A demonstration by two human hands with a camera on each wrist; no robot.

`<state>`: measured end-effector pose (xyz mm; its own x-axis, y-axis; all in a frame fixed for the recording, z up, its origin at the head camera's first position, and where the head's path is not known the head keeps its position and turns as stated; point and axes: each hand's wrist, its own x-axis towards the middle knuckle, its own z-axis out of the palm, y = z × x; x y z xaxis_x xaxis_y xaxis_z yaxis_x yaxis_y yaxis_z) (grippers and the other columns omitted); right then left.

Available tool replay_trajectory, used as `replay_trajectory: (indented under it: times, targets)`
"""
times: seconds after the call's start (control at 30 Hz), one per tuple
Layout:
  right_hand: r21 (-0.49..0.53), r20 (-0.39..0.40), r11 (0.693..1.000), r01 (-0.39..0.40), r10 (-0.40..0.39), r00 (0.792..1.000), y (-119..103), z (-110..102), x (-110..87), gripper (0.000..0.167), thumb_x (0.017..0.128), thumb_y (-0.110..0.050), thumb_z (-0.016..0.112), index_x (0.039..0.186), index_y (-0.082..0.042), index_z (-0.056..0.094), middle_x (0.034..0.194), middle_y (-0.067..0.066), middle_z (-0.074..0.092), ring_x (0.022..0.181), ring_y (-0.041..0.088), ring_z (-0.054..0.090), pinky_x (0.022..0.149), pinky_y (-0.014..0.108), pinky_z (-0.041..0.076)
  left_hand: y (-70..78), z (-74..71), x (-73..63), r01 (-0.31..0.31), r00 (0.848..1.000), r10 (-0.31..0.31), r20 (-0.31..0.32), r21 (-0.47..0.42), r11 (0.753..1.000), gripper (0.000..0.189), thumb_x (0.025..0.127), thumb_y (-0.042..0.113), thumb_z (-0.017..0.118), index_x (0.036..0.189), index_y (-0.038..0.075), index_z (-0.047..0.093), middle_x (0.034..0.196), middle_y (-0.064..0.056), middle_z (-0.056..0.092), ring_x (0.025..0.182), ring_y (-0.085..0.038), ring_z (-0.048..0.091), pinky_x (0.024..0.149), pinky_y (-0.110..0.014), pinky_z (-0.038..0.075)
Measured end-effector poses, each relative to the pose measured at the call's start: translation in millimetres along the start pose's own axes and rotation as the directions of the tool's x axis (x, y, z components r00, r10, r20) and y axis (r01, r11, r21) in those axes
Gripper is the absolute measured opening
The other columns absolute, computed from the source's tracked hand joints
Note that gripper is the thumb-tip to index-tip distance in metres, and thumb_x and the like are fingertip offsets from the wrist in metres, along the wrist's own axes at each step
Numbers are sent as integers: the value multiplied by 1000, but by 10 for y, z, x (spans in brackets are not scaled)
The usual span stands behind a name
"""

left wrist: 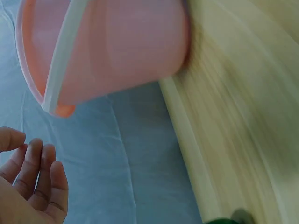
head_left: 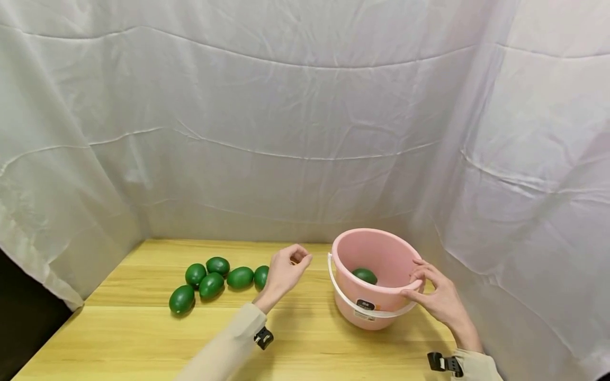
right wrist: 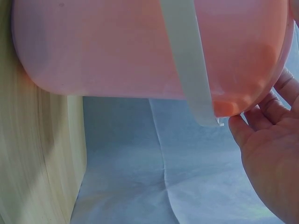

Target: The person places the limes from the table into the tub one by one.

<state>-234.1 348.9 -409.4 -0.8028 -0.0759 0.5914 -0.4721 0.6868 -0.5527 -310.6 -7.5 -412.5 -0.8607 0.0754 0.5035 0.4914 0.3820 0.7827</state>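
A pink bucket [head_left: 381, 251] stands on the wooden table, its white handle [head_left: 340, 296] hanging down across the front. My right hand [head_left: 440, 299] grips the rim on the right side, thumb outside and fingers over the edge. Inside the bucket lies one dark green oval fruit [head_left: 365, 275]. Left of the bucket my left hand [head_left: 286, 270] hovers with loosely bent fingers and nothing in them; the left wrist view shows its fingers [left wrist: 32, 163] near the handle's end. Behind that wrist, a green oval fruit [head_left: 260, 277] is partly hidden.
Several more green oval fruits [head_left: 211, 286] lie grouped on the left part of the table [head_left: 119, 338]. Pale cloth [head_left: 286, 116] hangs behind the table and along both sides. The bucket stands close to the right-hand cloth.
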Motion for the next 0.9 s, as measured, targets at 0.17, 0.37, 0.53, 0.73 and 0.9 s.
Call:
replay_trajectory:
  times: [0.17,0.37,0.53,0.73,0.9]
  targets:
    - [-3,-9,1000,6,-6,1000,10,0,-4,30,67,-11,89,83,-16,65,131,9,58,126,-13,39,100,1,25,-92,-146,-50,37,998,-38,44,11,999,6,90,25,72,85,24,71,70,9,65,66,-8,60,60,-24,50]
    - [-1,-8,1000,-1,1,1000,9,-4,-10,29,67,-12,89,83,-16,65,131,9,58,126,-15,38,99,1,24,-211,-328,-124,46,998,-47,45,23,999,4,90,23,71,87,21,72,71,3,67,66,-9,60,61,-25,49]
    - [6,0,1000,-4,4,1000,15,-6,3,28,69,-14,89,83,-16,64,129,18,58,126,-13,39,99,1,24,-318,-472,-205,66,997,-68,40,40,997,4,90,23,71,88,20,73,71,3,66,63,-9,58,63,-25,47]
    - [13,-6,1000,1,-1,1000,46,3,-3,30,68,-13,89,81,-18,63,126,21,59,125,-13,41,100,1,24,-421,-609,-265,83,995,-86,47,49,995,4,92,24,70,91,20,72,74,3,68,67,-8,60,66,-25,48]
    - [26,-18,999,39,-39,999,38,22,13,31,66,-10,90,81,-17,64,124,-1,61,126,-12,42,102,1,24,-482,-735,-305,113,992,-116,48,65,991,7,91,24,70,95,18,71,78,0,70,68,-9,61,63,-24,48]
